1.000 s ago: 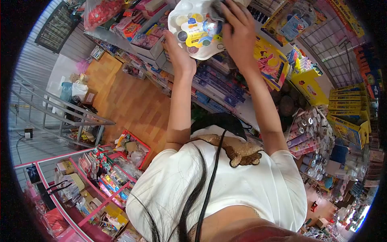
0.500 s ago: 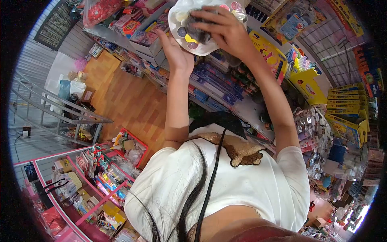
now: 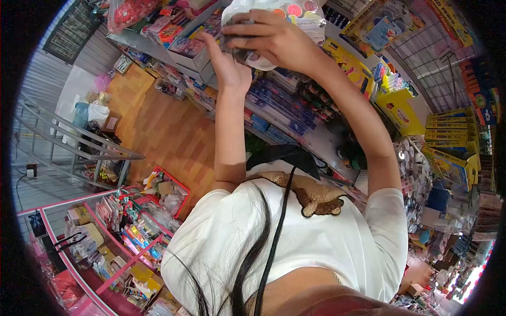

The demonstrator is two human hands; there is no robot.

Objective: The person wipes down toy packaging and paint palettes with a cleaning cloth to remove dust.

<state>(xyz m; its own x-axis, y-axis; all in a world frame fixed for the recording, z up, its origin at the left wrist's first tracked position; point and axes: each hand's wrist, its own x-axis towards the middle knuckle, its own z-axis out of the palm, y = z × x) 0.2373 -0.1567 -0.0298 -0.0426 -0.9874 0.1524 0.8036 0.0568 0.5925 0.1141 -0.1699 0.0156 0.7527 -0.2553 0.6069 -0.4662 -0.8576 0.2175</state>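
At the top of the head view is a white paint palette (image 3: 314,25) with round wells and pink, red and yellow round spots. My left hand (image 3: 230,68) supports it from its near left edge, thumb raised beside the rim and the other fingers hidden underneath. My right hand (image 3: 279,41) lies over the palette's face, its fingers bent around a dark grey cloth (image 3: 232,43) pressed on the left part. The fingers cover much of the cloth and several wells.
Beyond the palette, a shelf holds packaged goods and a grey carton (image 3: 192,58). Yellow boxes (image 3: 450,137) are stacked at the right near a wire rack (image 3: 427,63). A metal railing (image 3: 79,142) stands left, above a pink-framed display case (image 3: 100,210). Wooden floor (image 3: 168,126) lies between.
My right hand has slid left with the cloth across the palette, towards my left thumb. More coloured spots show at the right side. The palette has shifted slightly upward in view.
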